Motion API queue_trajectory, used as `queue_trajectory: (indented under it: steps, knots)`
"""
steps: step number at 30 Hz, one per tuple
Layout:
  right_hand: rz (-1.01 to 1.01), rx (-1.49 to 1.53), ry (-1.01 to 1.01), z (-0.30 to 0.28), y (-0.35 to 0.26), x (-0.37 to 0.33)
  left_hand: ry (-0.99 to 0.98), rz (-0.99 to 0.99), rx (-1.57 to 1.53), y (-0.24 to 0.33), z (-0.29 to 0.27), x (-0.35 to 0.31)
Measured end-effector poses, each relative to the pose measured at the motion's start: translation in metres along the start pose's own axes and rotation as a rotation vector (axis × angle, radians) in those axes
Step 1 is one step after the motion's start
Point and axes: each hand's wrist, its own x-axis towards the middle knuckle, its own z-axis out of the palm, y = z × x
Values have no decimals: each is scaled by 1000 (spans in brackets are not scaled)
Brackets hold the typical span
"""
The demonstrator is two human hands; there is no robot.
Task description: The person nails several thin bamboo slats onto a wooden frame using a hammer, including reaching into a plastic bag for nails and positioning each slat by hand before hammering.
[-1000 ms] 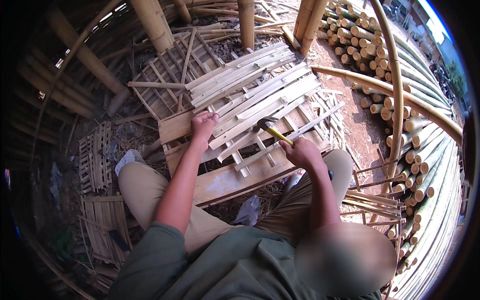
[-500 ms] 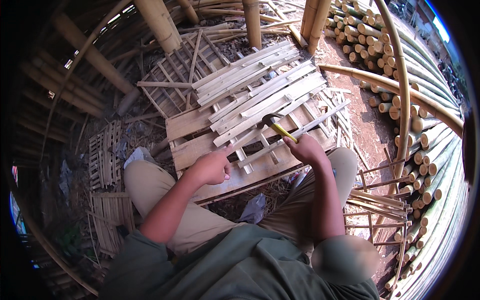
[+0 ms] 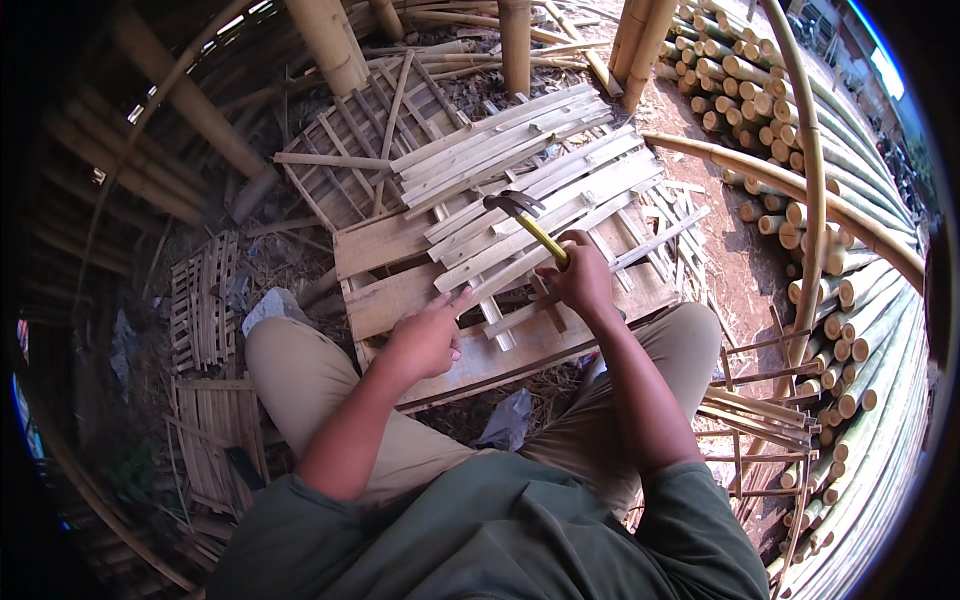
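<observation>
My right hand (image 3: 582, 272) is wrapped round the yellow handle of a claw hammer (image 3: 540, 240). The hammer's dark head is raised over a crate-like panel of pale bamboo slats (image 3: 545, 225). At the near left end of one slat, my left hand (image 3: 425, 338) has its fingertips closed on the wood, the other fingers curled under. Whether a nail is pinched there is too small to tell. Several slats lie side by side across thinner cross strips, on a low bench of wooden planks (image 3: 400, 305) in front of my knees.
Finished-looking slatted panels (image 3: 205, 300) lie on the ground at the left. Behind the bench stand thick bamboo posts (image 3: 515, 50). Stacked cut bamboo poles (image 3: 860, 350) fill the right side, and a bent bamboo rail (image 3: 780, 165) crosses there. A bundle of thin strips (image 3: 755, 420) rests beside my right knee.
My right hand has moved left and up with the hammer, its head now higher and farther left above the slats. My left hand has stayed at the slat's end.
</observation>
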Motion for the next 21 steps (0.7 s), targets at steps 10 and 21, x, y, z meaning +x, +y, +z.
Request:
queue_trajectory:
  steps: [10, 21]
  knots:
    - [-49, -154, 21, 12, -3, -4, 110, -24, 190, 4, -8, -3]
    - [100, -172, 21, 15, -11, -8, 176, 139, 225, 1, 13, 3]
